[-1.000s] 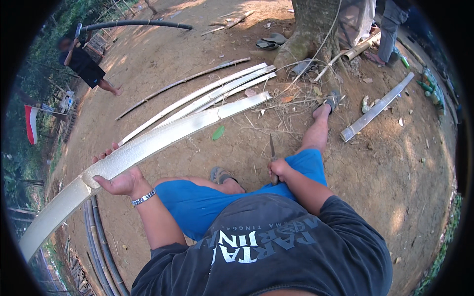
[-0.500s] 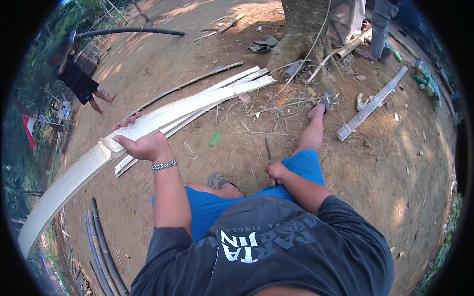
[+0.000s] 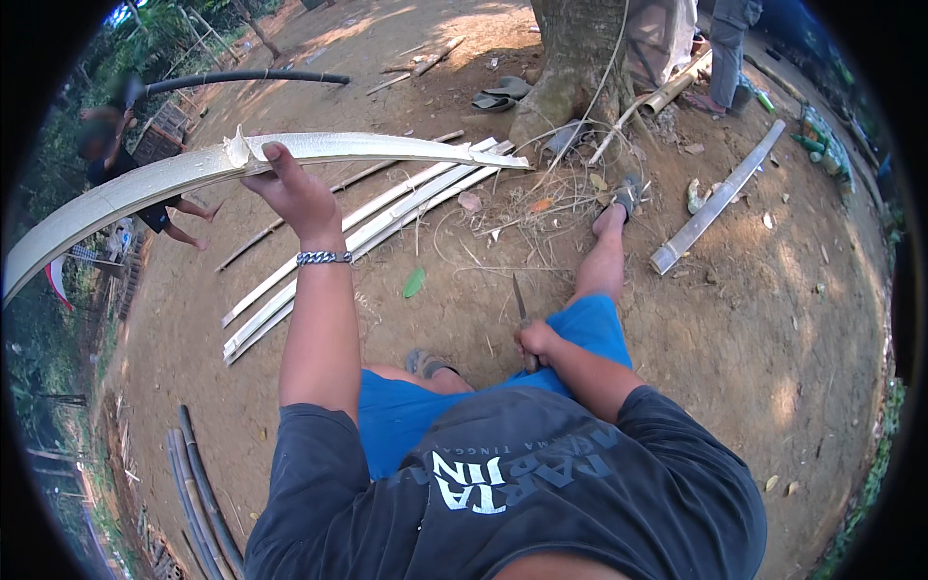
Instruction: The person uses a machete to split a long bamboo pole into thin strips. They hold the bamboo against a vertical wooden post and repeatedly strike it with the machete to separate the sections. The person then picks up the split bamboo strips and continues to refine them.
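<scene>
Head view: the left hand (image 3: 298, 198), fingers clamped, is lifting a long pale bamboo strip (image 3: 338, 147) higher, uncovering cream bamboo slats (image 3: 406, 215) (the right hand (image 3: 537, 338) is squeezing a pointed metal knife (image 3: 520, 298)).

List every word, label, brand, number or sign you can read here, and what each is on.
Dark T-shirt: large white and dimmer grey lettering across the front; I don't copy out printed words.
Pale bamboo strip in the left hand: no lettering seen.
Knife in the right hand: no lettering seen.
Green items near the right edge: too small to tell.
</scene>
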A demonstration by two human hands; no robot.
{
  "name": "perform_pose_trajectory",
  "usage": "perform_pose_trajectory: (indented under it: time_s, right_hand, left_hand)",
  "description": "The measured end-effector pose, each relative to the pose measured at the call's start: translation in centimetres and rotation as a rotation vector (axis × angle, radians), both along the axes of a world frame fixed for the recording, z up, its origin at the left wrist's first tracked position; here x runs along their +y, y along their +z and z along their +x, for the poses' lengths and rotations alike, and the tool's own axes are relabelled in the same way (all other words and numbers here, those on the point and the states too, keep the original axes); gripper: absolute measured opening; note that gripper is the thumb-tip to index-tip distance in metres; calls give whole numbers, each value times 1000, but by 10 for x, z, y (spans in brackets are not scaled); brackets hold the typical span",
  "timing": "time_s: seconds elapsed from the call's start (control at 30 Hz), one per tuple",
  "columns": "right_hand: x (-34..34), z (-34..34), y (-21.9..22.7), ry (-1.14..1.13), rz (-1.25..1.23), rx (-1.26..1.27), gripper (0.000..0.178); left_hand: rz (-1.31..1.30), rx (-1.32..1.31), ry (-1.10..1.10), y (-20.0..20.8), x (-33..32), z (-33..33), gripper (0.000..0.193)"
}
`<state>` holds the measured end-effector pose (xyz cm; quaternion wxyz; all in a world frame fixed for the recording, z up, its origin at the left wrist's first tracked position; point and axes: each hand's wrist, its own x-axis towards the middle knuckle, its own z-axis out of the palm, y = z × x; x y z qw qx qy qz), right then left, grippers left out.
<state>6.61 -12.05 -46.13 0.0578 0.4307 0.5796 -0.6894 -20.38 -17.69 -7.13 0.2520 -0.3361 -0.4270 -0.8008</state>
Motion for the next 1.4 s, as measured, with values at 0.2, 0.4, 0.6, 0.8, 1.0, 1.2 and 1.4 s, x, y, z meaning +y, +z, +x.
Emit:
perform_pose_trajectory:
  time_s: [0.2,0.4,0.6,0.8,1.0,1.2,1.4]
  right_hand:
    - [-7,8,24,-68,-104,47,9]
    - [8,12,57,134,595,145,17]
    - [33,0,184,-154,429,451,42]
    - [20,0,150,-123,431,271,20]
    - [-33,24,139,-220,131,420,16]
    - [-30,14,104,-99,108,369,15]
    - [-19,-9,137,-13,591,267,21]
  left_hand:
    - [207,-206,36,1,-57,39,80]
    - [-53,-161,-74,-17,-87,42,100]
    - [305,-309,27,3,-139,46,82]
    - [252,-300,31,-24,-166,32,61]
    - [373,-289,-52,-24,-176,27,45]
    - [421,-291,-141,-38,-188,24,41]
    - [415,-246,-216,-45,-195,28,35]
